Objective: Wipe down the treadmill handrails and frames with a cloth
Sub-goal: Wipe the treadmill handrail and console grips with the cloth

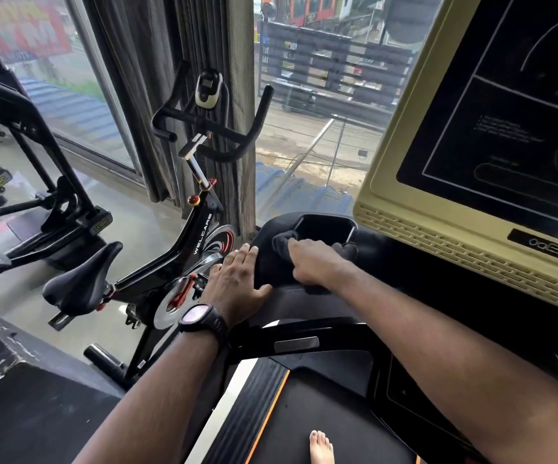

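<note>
Cloth: a dark cloth [281, 240] lies bunched on the black tray [270, 266] at the treadmill's left front corner, just below the screen.
Right hand: the right hand [314, 262] grasps the cloth, fingers curled down over it, and presses it onto the tray.
Left hand: the left hand [237, 279] is released, lying flat with straight fingers on the tray's outer left edge; it holds nothing. A black watch [200, 314] sits on that wrist.
Pocket: a sunken pocket [324, 229] opens in the tray just beyond the right hand. The cloth's folds touch its near rim. Its inside is dark, and any contents cannot be made out.
Handrail: a black handrail [337, 329] with a grey metal plate [296, 344] crosses under both forearms, nearer the person than the tray.
Screen: a dark screen [505, 128] in a yellow-gold frame [404, 135] rises to the right of the tray, its vented lower edge close to the right forearm.
Belt: the black belt [321, 423] runs below, with an orange-edged side strip [254, 403] on its left. A bare foot [321, 447] stands on the belt.
Left side: an exercise bike [200, 236] stands just beside the treadmill's left edge, its flywheel near the left hand.
Beyond: a window [321, 145] and grey curtain [170, 78] stand behind the tray. Open floor [130, 229] lies left of the bike, towards another black machine [53, 182].
</note>
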Available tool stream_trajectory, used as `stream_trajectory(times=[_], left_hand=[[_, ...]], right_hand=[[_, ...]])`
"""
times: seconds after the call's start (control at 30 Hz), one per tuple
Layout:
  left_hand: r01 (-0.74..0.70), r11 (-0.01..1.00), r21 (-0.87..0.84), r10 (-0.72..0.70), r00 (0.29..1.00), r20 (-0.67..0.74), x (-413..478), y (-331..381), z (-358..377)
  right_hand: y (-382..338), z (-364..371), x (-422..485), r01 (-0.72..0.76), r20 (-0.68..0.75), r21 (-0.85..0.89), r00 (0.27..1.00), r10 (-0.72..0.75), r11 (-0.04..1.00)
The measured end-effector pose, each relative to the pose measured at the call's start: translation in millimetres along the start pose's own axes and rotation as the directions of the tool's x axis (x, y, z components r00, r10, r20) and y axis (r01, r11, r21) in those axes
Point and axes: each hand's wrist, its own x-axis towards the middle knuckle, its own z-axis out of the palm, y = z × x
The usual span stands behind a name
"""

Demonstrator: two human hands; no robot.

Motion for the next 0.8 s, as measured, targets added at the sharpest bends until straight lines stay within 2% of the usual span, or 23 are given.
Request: stream_trajectory(times=[0.17,0.33,0.47,0.57,0.63,0.7,0.73,0.8], left_hand=[[0.003,1.000,0.003,-0.003,1.000,0.000,-2.6,-0.1,-1.9],[0.009,1.000,-0.008,-0.009,1.000,0.000,-5.0,0.4,-2.1],[0.002,1.000,-0.024,-0.002,1.000,-0.012,-10.0,0.0,-2.8],[-0.006,1.000,-0.018,0.006,1.000,-0.014,-17.1,-1.1,-5.5],[-0.020,1.000,-0.022,0.020,1.000,-0.014,-22.6,-1.5,-6.6],[-0.039,0.999,-0.014,0.039,0.999,0.001,-28.8,-2.6,-6.0],[-0.044,0.999,-0.007,0.044,0.999,0.010,-31.8,-3.9,-5.5],[-0.050,0.999,-0.006,0.050,0.998,0.022,-37.3,-6.5,-6.0]], right_hand=[[25.1,1.8,-7.8,0.162,0.009,-0.253,0.986,-0.166,0.954],[45.2,11.3,-18.8,0.142,-0.110,-0.599,0.960,-0.257,0.788],[46.9,20.7,-39.5,0.074,-0.271,-0.641,0.910,-0.315,0.764],[49.8,31.2,-60.4,0.145,-0.345,-0.653,0.817,-0.462,0.743],[58.8,33.7,-70.1,0.266,-0.230,-0.661,0.819,-0.527,0.702],[66.5,22.6,-71.6,0.365,0.017,-0.617,0.892,-0.452,0.697],[69.1,15.8,-66.8,0.380,0.100,-0.633,0.904,-0.414,0.675],[70.6,10.2,-54.9,0.405,0.178,-0.676,0.901,-0.397,0.615]])
